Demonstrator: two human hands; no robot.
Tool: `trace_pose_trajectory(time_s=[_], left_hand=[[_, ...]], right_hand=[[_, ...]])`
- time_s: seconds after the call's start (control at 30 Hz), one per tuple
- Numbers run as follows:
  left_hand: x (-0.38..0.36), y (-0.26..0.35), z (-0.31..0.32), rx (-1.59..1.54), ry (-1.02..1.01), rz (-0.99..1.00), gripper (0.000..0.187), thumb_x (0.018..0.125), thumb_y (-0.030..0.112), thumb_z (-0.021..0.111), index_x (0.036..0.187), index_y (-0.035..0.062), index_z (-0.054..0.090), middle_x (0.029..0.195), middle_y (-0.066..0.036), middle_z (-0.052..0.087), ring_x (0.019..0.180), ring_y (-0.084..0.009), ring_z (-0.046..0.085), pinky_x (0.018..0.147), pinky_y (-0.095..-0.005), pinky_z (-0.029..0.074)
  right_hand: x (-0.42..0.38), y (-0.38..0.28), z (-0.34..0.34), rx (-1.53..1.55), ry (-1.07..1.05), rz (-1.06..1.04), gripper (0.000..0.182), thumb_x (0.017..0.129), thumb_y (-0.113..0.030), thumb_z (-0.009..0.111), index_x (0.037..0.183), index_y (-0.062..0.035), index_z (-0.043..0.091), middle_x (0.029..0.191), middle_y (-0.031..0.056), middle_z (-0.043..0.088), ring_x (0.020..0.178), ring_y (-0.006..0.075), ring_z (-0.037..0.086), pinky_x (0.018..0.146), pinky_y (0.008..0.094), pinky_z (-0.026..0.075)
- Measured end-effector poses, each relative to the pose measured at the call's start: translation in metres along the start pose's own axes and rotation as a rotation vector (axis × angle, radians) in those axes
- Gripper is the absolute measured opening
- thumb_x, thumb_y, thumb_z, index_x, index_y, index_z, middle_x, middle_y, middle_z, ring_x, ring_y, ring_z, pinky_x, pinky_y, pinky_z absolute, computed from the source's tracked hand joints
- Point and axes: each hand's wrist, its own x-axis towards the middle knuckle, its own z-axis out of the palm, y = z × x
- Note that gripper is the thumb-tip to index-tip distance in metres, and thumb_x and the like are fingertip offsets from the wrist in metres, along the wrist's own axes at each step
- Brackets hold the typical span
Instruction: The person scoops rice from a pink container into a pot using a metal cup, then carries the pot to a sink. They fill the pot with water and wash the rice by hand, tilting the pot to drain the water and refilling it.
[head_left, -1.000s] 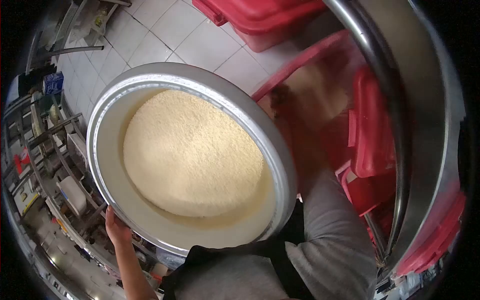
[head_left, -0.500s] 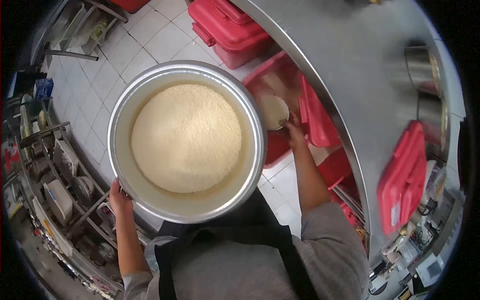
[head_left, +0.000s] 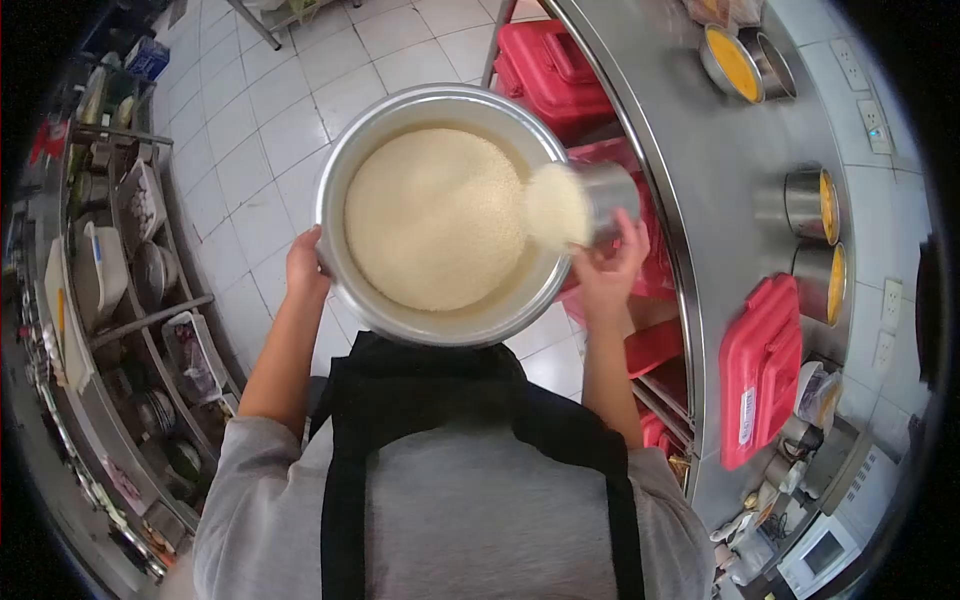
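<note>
Pale grain [head_left: 430, 220] spills from the tilted metal cup [head_left: 612, 192] gripped by the right hand [head_left: 608, 275] into a large pot [head_left: 460, 326]; the left hand [head_left: 306, 264] grips the pot's opposite side.

Single view here, up on the head, facing steeply down: pot [head_left: 440, 325] close below, rack [head_left: 150, 322] left, bench [head_left: 690, 150] right.

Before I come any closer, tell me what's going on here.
A person's left hand holds a big metal pot of pale grain at its side. The right hand tips a metal container over the pot's rim, and the blurred grain at its mouth appears to be pouring in. A red lid lies on the steel counter.
</note>
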Motion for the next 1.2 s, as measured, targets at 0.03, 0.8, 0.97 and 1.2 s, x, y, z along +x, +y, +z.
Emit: trace_pose_trajectory(time_s=[0.03,0.8,0.97,1.2], left_hand=[[-0.001,0.000,-0.001,-0.035,-0.010,-0.011,0.036,0.081,0.019,0.053,0.111,-0.0002,0.047,0.106,-0.013,0.052,0.103,-0.0248,0.047,0.087,-0.0402,0.038],[0.061,0.039,0.032,0.059,0.105,0.003,0.030,0.086,0.019,0.049,0.106,-0.0032,0.050,0.103,-0.013,0.055,0.088,-0.0269,0.057,0.078,-0.0401,0.049],[0.093,0.071,0.057,0.161,0.025,-0.001,0.023,0.085,0.017,0.050,0.097,-0.0028,0.054,0.090,-0.011,0.058,0.082,-0.0220,0.058,0.071,-0.0348,0.050],[0.146,0.105,0.093,0.327,-0.096,0.037,0.020,0.083,0.018,0.055,0.071,0.0024,0.054,0.054,-0.002,0.046,0.044,-0.0095,0.041,0.044,-0.0258,0.037]], right_hand=[[-0.001,0.000,0.013,-0.057,-0.051,-0.194,0.061,0.060,0.004,0.067,0.116,-0.0143,0.053,0.128,0.0143,0.029,0.120,0.0286,0.034,0.095,0.0381,0.039],[0.021,0.246,-0.081,0.133,0.305,0.250,0.012,0.081,-0.013,0.051,0.072,-0.0050,0.055,0.077,0.0058,0.057,0.075,0.0164,0.053,0.063,0.0276,0.041],[0.079,0.116,-0.062,-0.498,0.283,0.245,0.025,0.083,-0.015,0.045,0.061,-0.0039,0.047,0.055,0.0048,0.046,0.050,0.0151,0.044,0.049,0.0322,0.035],[0.075,0.208,0.019,-0.347,0.003,0.394,0.030,0.084,-0.024,0.054,0.105,-0.0031,0.058,0.099,0.0115,0.061,0.089,0.0233,0.060,0.078,0.0348,0.048]])
